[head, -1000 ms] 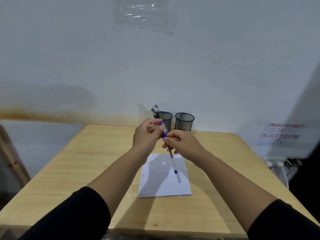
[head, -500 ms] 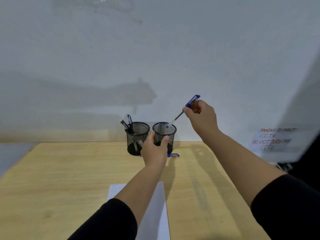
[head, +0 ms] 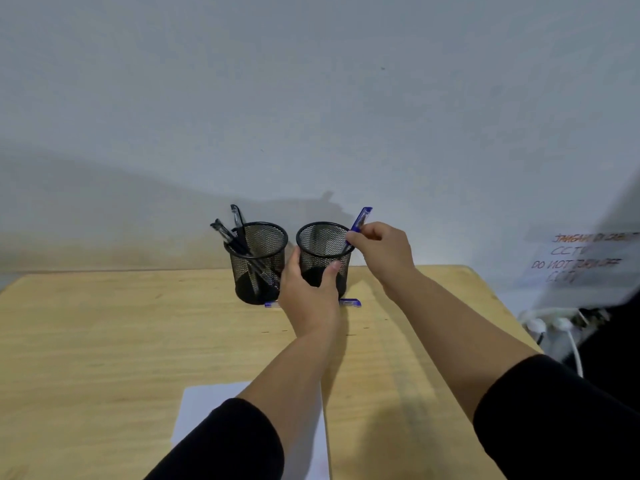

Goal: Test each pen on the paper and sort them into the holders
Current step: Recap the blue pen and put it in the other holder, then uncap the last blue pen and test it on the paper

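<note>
One blue pen (head: 360,220) slants into the right holder (head: 323,258), pinched by the right hand (head: 381,251). The left hand (head: 310,292) grips that holder's base; the pen-filled left holder (head: 258,261) stands just beside it.

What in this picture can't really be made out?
- Blue pen on the table: its middle is hidden behind the left hand, head view.
- Paper: partly covered by the left sleeve and cut off at the bottom edge; any test marks are unseen.
- Wall notice: blurred, cut by the right edge.
- Tip of the pen in the right hand: lost behind the right holder's mesh.
</note>
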Demonstrator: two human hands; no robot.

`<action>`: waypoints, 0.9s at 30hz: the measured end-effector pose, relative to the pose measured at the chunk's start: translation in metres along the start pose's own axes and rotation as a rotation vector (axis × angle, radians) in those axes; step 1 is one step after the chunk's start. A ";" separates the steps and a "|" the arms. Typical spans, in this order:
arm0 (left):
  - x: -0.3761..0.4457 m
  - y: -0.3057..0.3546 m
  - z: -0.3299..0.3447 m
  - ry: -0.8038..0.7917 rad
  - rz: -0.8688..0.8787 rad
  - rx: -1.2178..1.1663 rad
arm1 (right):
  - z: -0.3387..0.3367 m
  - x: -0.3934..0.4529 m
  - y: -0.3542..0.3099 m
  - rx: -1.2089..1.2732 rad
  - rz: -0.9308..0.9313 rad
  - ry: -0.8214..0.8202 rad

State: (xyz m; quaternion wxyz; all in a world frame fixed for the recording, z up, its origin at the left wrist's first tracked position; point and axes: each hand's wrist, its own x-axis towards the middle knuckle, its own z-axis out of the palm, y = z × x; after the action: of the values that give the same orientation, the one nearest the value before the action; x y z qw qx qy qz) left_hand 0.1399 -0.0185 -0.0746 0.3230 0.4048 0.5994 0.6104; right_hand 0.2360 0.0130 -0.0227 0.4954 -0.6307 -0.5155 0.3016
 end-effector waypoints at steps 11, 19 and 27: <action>0.001 -0.008 -0.027 -0.110 0.142 0.220 | -0.003 -0.023 0.040 0.008 0.152 -0.031; -0.003 -0.022 -0.048 -0.267 0.193 0.568 | -0.002 -0.047 0.059 -0.434 -0.067 -0.186; -0.001 -0.015 -0.061 -0.338 0.212 0.645 | -0.008 -0.058 0.054 -0.202 0.017 -0.268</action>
State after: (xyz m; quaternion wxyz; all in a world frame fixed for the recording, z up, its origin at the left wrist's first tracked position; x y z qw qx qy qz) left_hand 0.0858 -0.0472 -0.0865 0.2085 0.6405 0.6538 0.3449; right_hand 0.2450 -0.0437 -0.0779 0.3538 -0.6360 -0.5992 0.3336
